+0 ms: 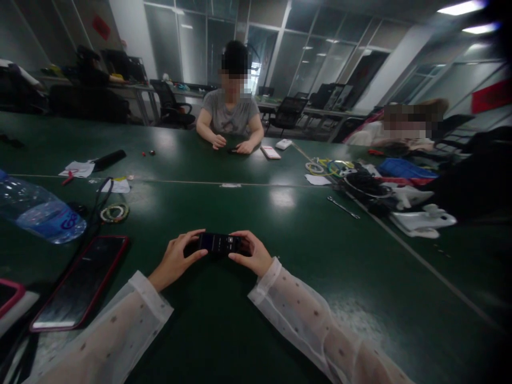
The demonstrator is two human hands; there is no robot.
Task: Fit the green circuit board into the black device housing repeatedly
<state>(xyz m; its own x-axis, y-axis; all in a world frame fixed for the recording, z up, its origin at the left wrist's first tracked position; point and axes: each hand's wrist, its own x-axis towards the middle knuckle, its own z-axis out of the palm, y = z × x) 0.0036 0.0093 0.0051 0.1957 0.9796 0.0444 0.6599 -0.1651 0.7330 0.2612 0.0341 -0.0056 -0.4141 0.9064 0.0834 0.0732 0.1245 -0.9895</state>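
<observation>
A small black device with a lit screen [218,244] is held level just above or on the green table, in the middle of the head view. My left hand [180,253] grips its left end, thumb at the near edge and fingers at the far edge. At the other end, my right hand [254,252] pinches it the same way. White icons or text show on the dark screen, too small to read. Sheer dotted sleeves cover both my forearms.
Left of me lie a red-cased phone [82,282], a water bottle on its side [44,210] and a coiled bracelet [114,213]. Rightward are a wrench [343,207], cables [330,167] and a white bracket-like part [424,220]. A person [230,112] sits opposite.
</observation>
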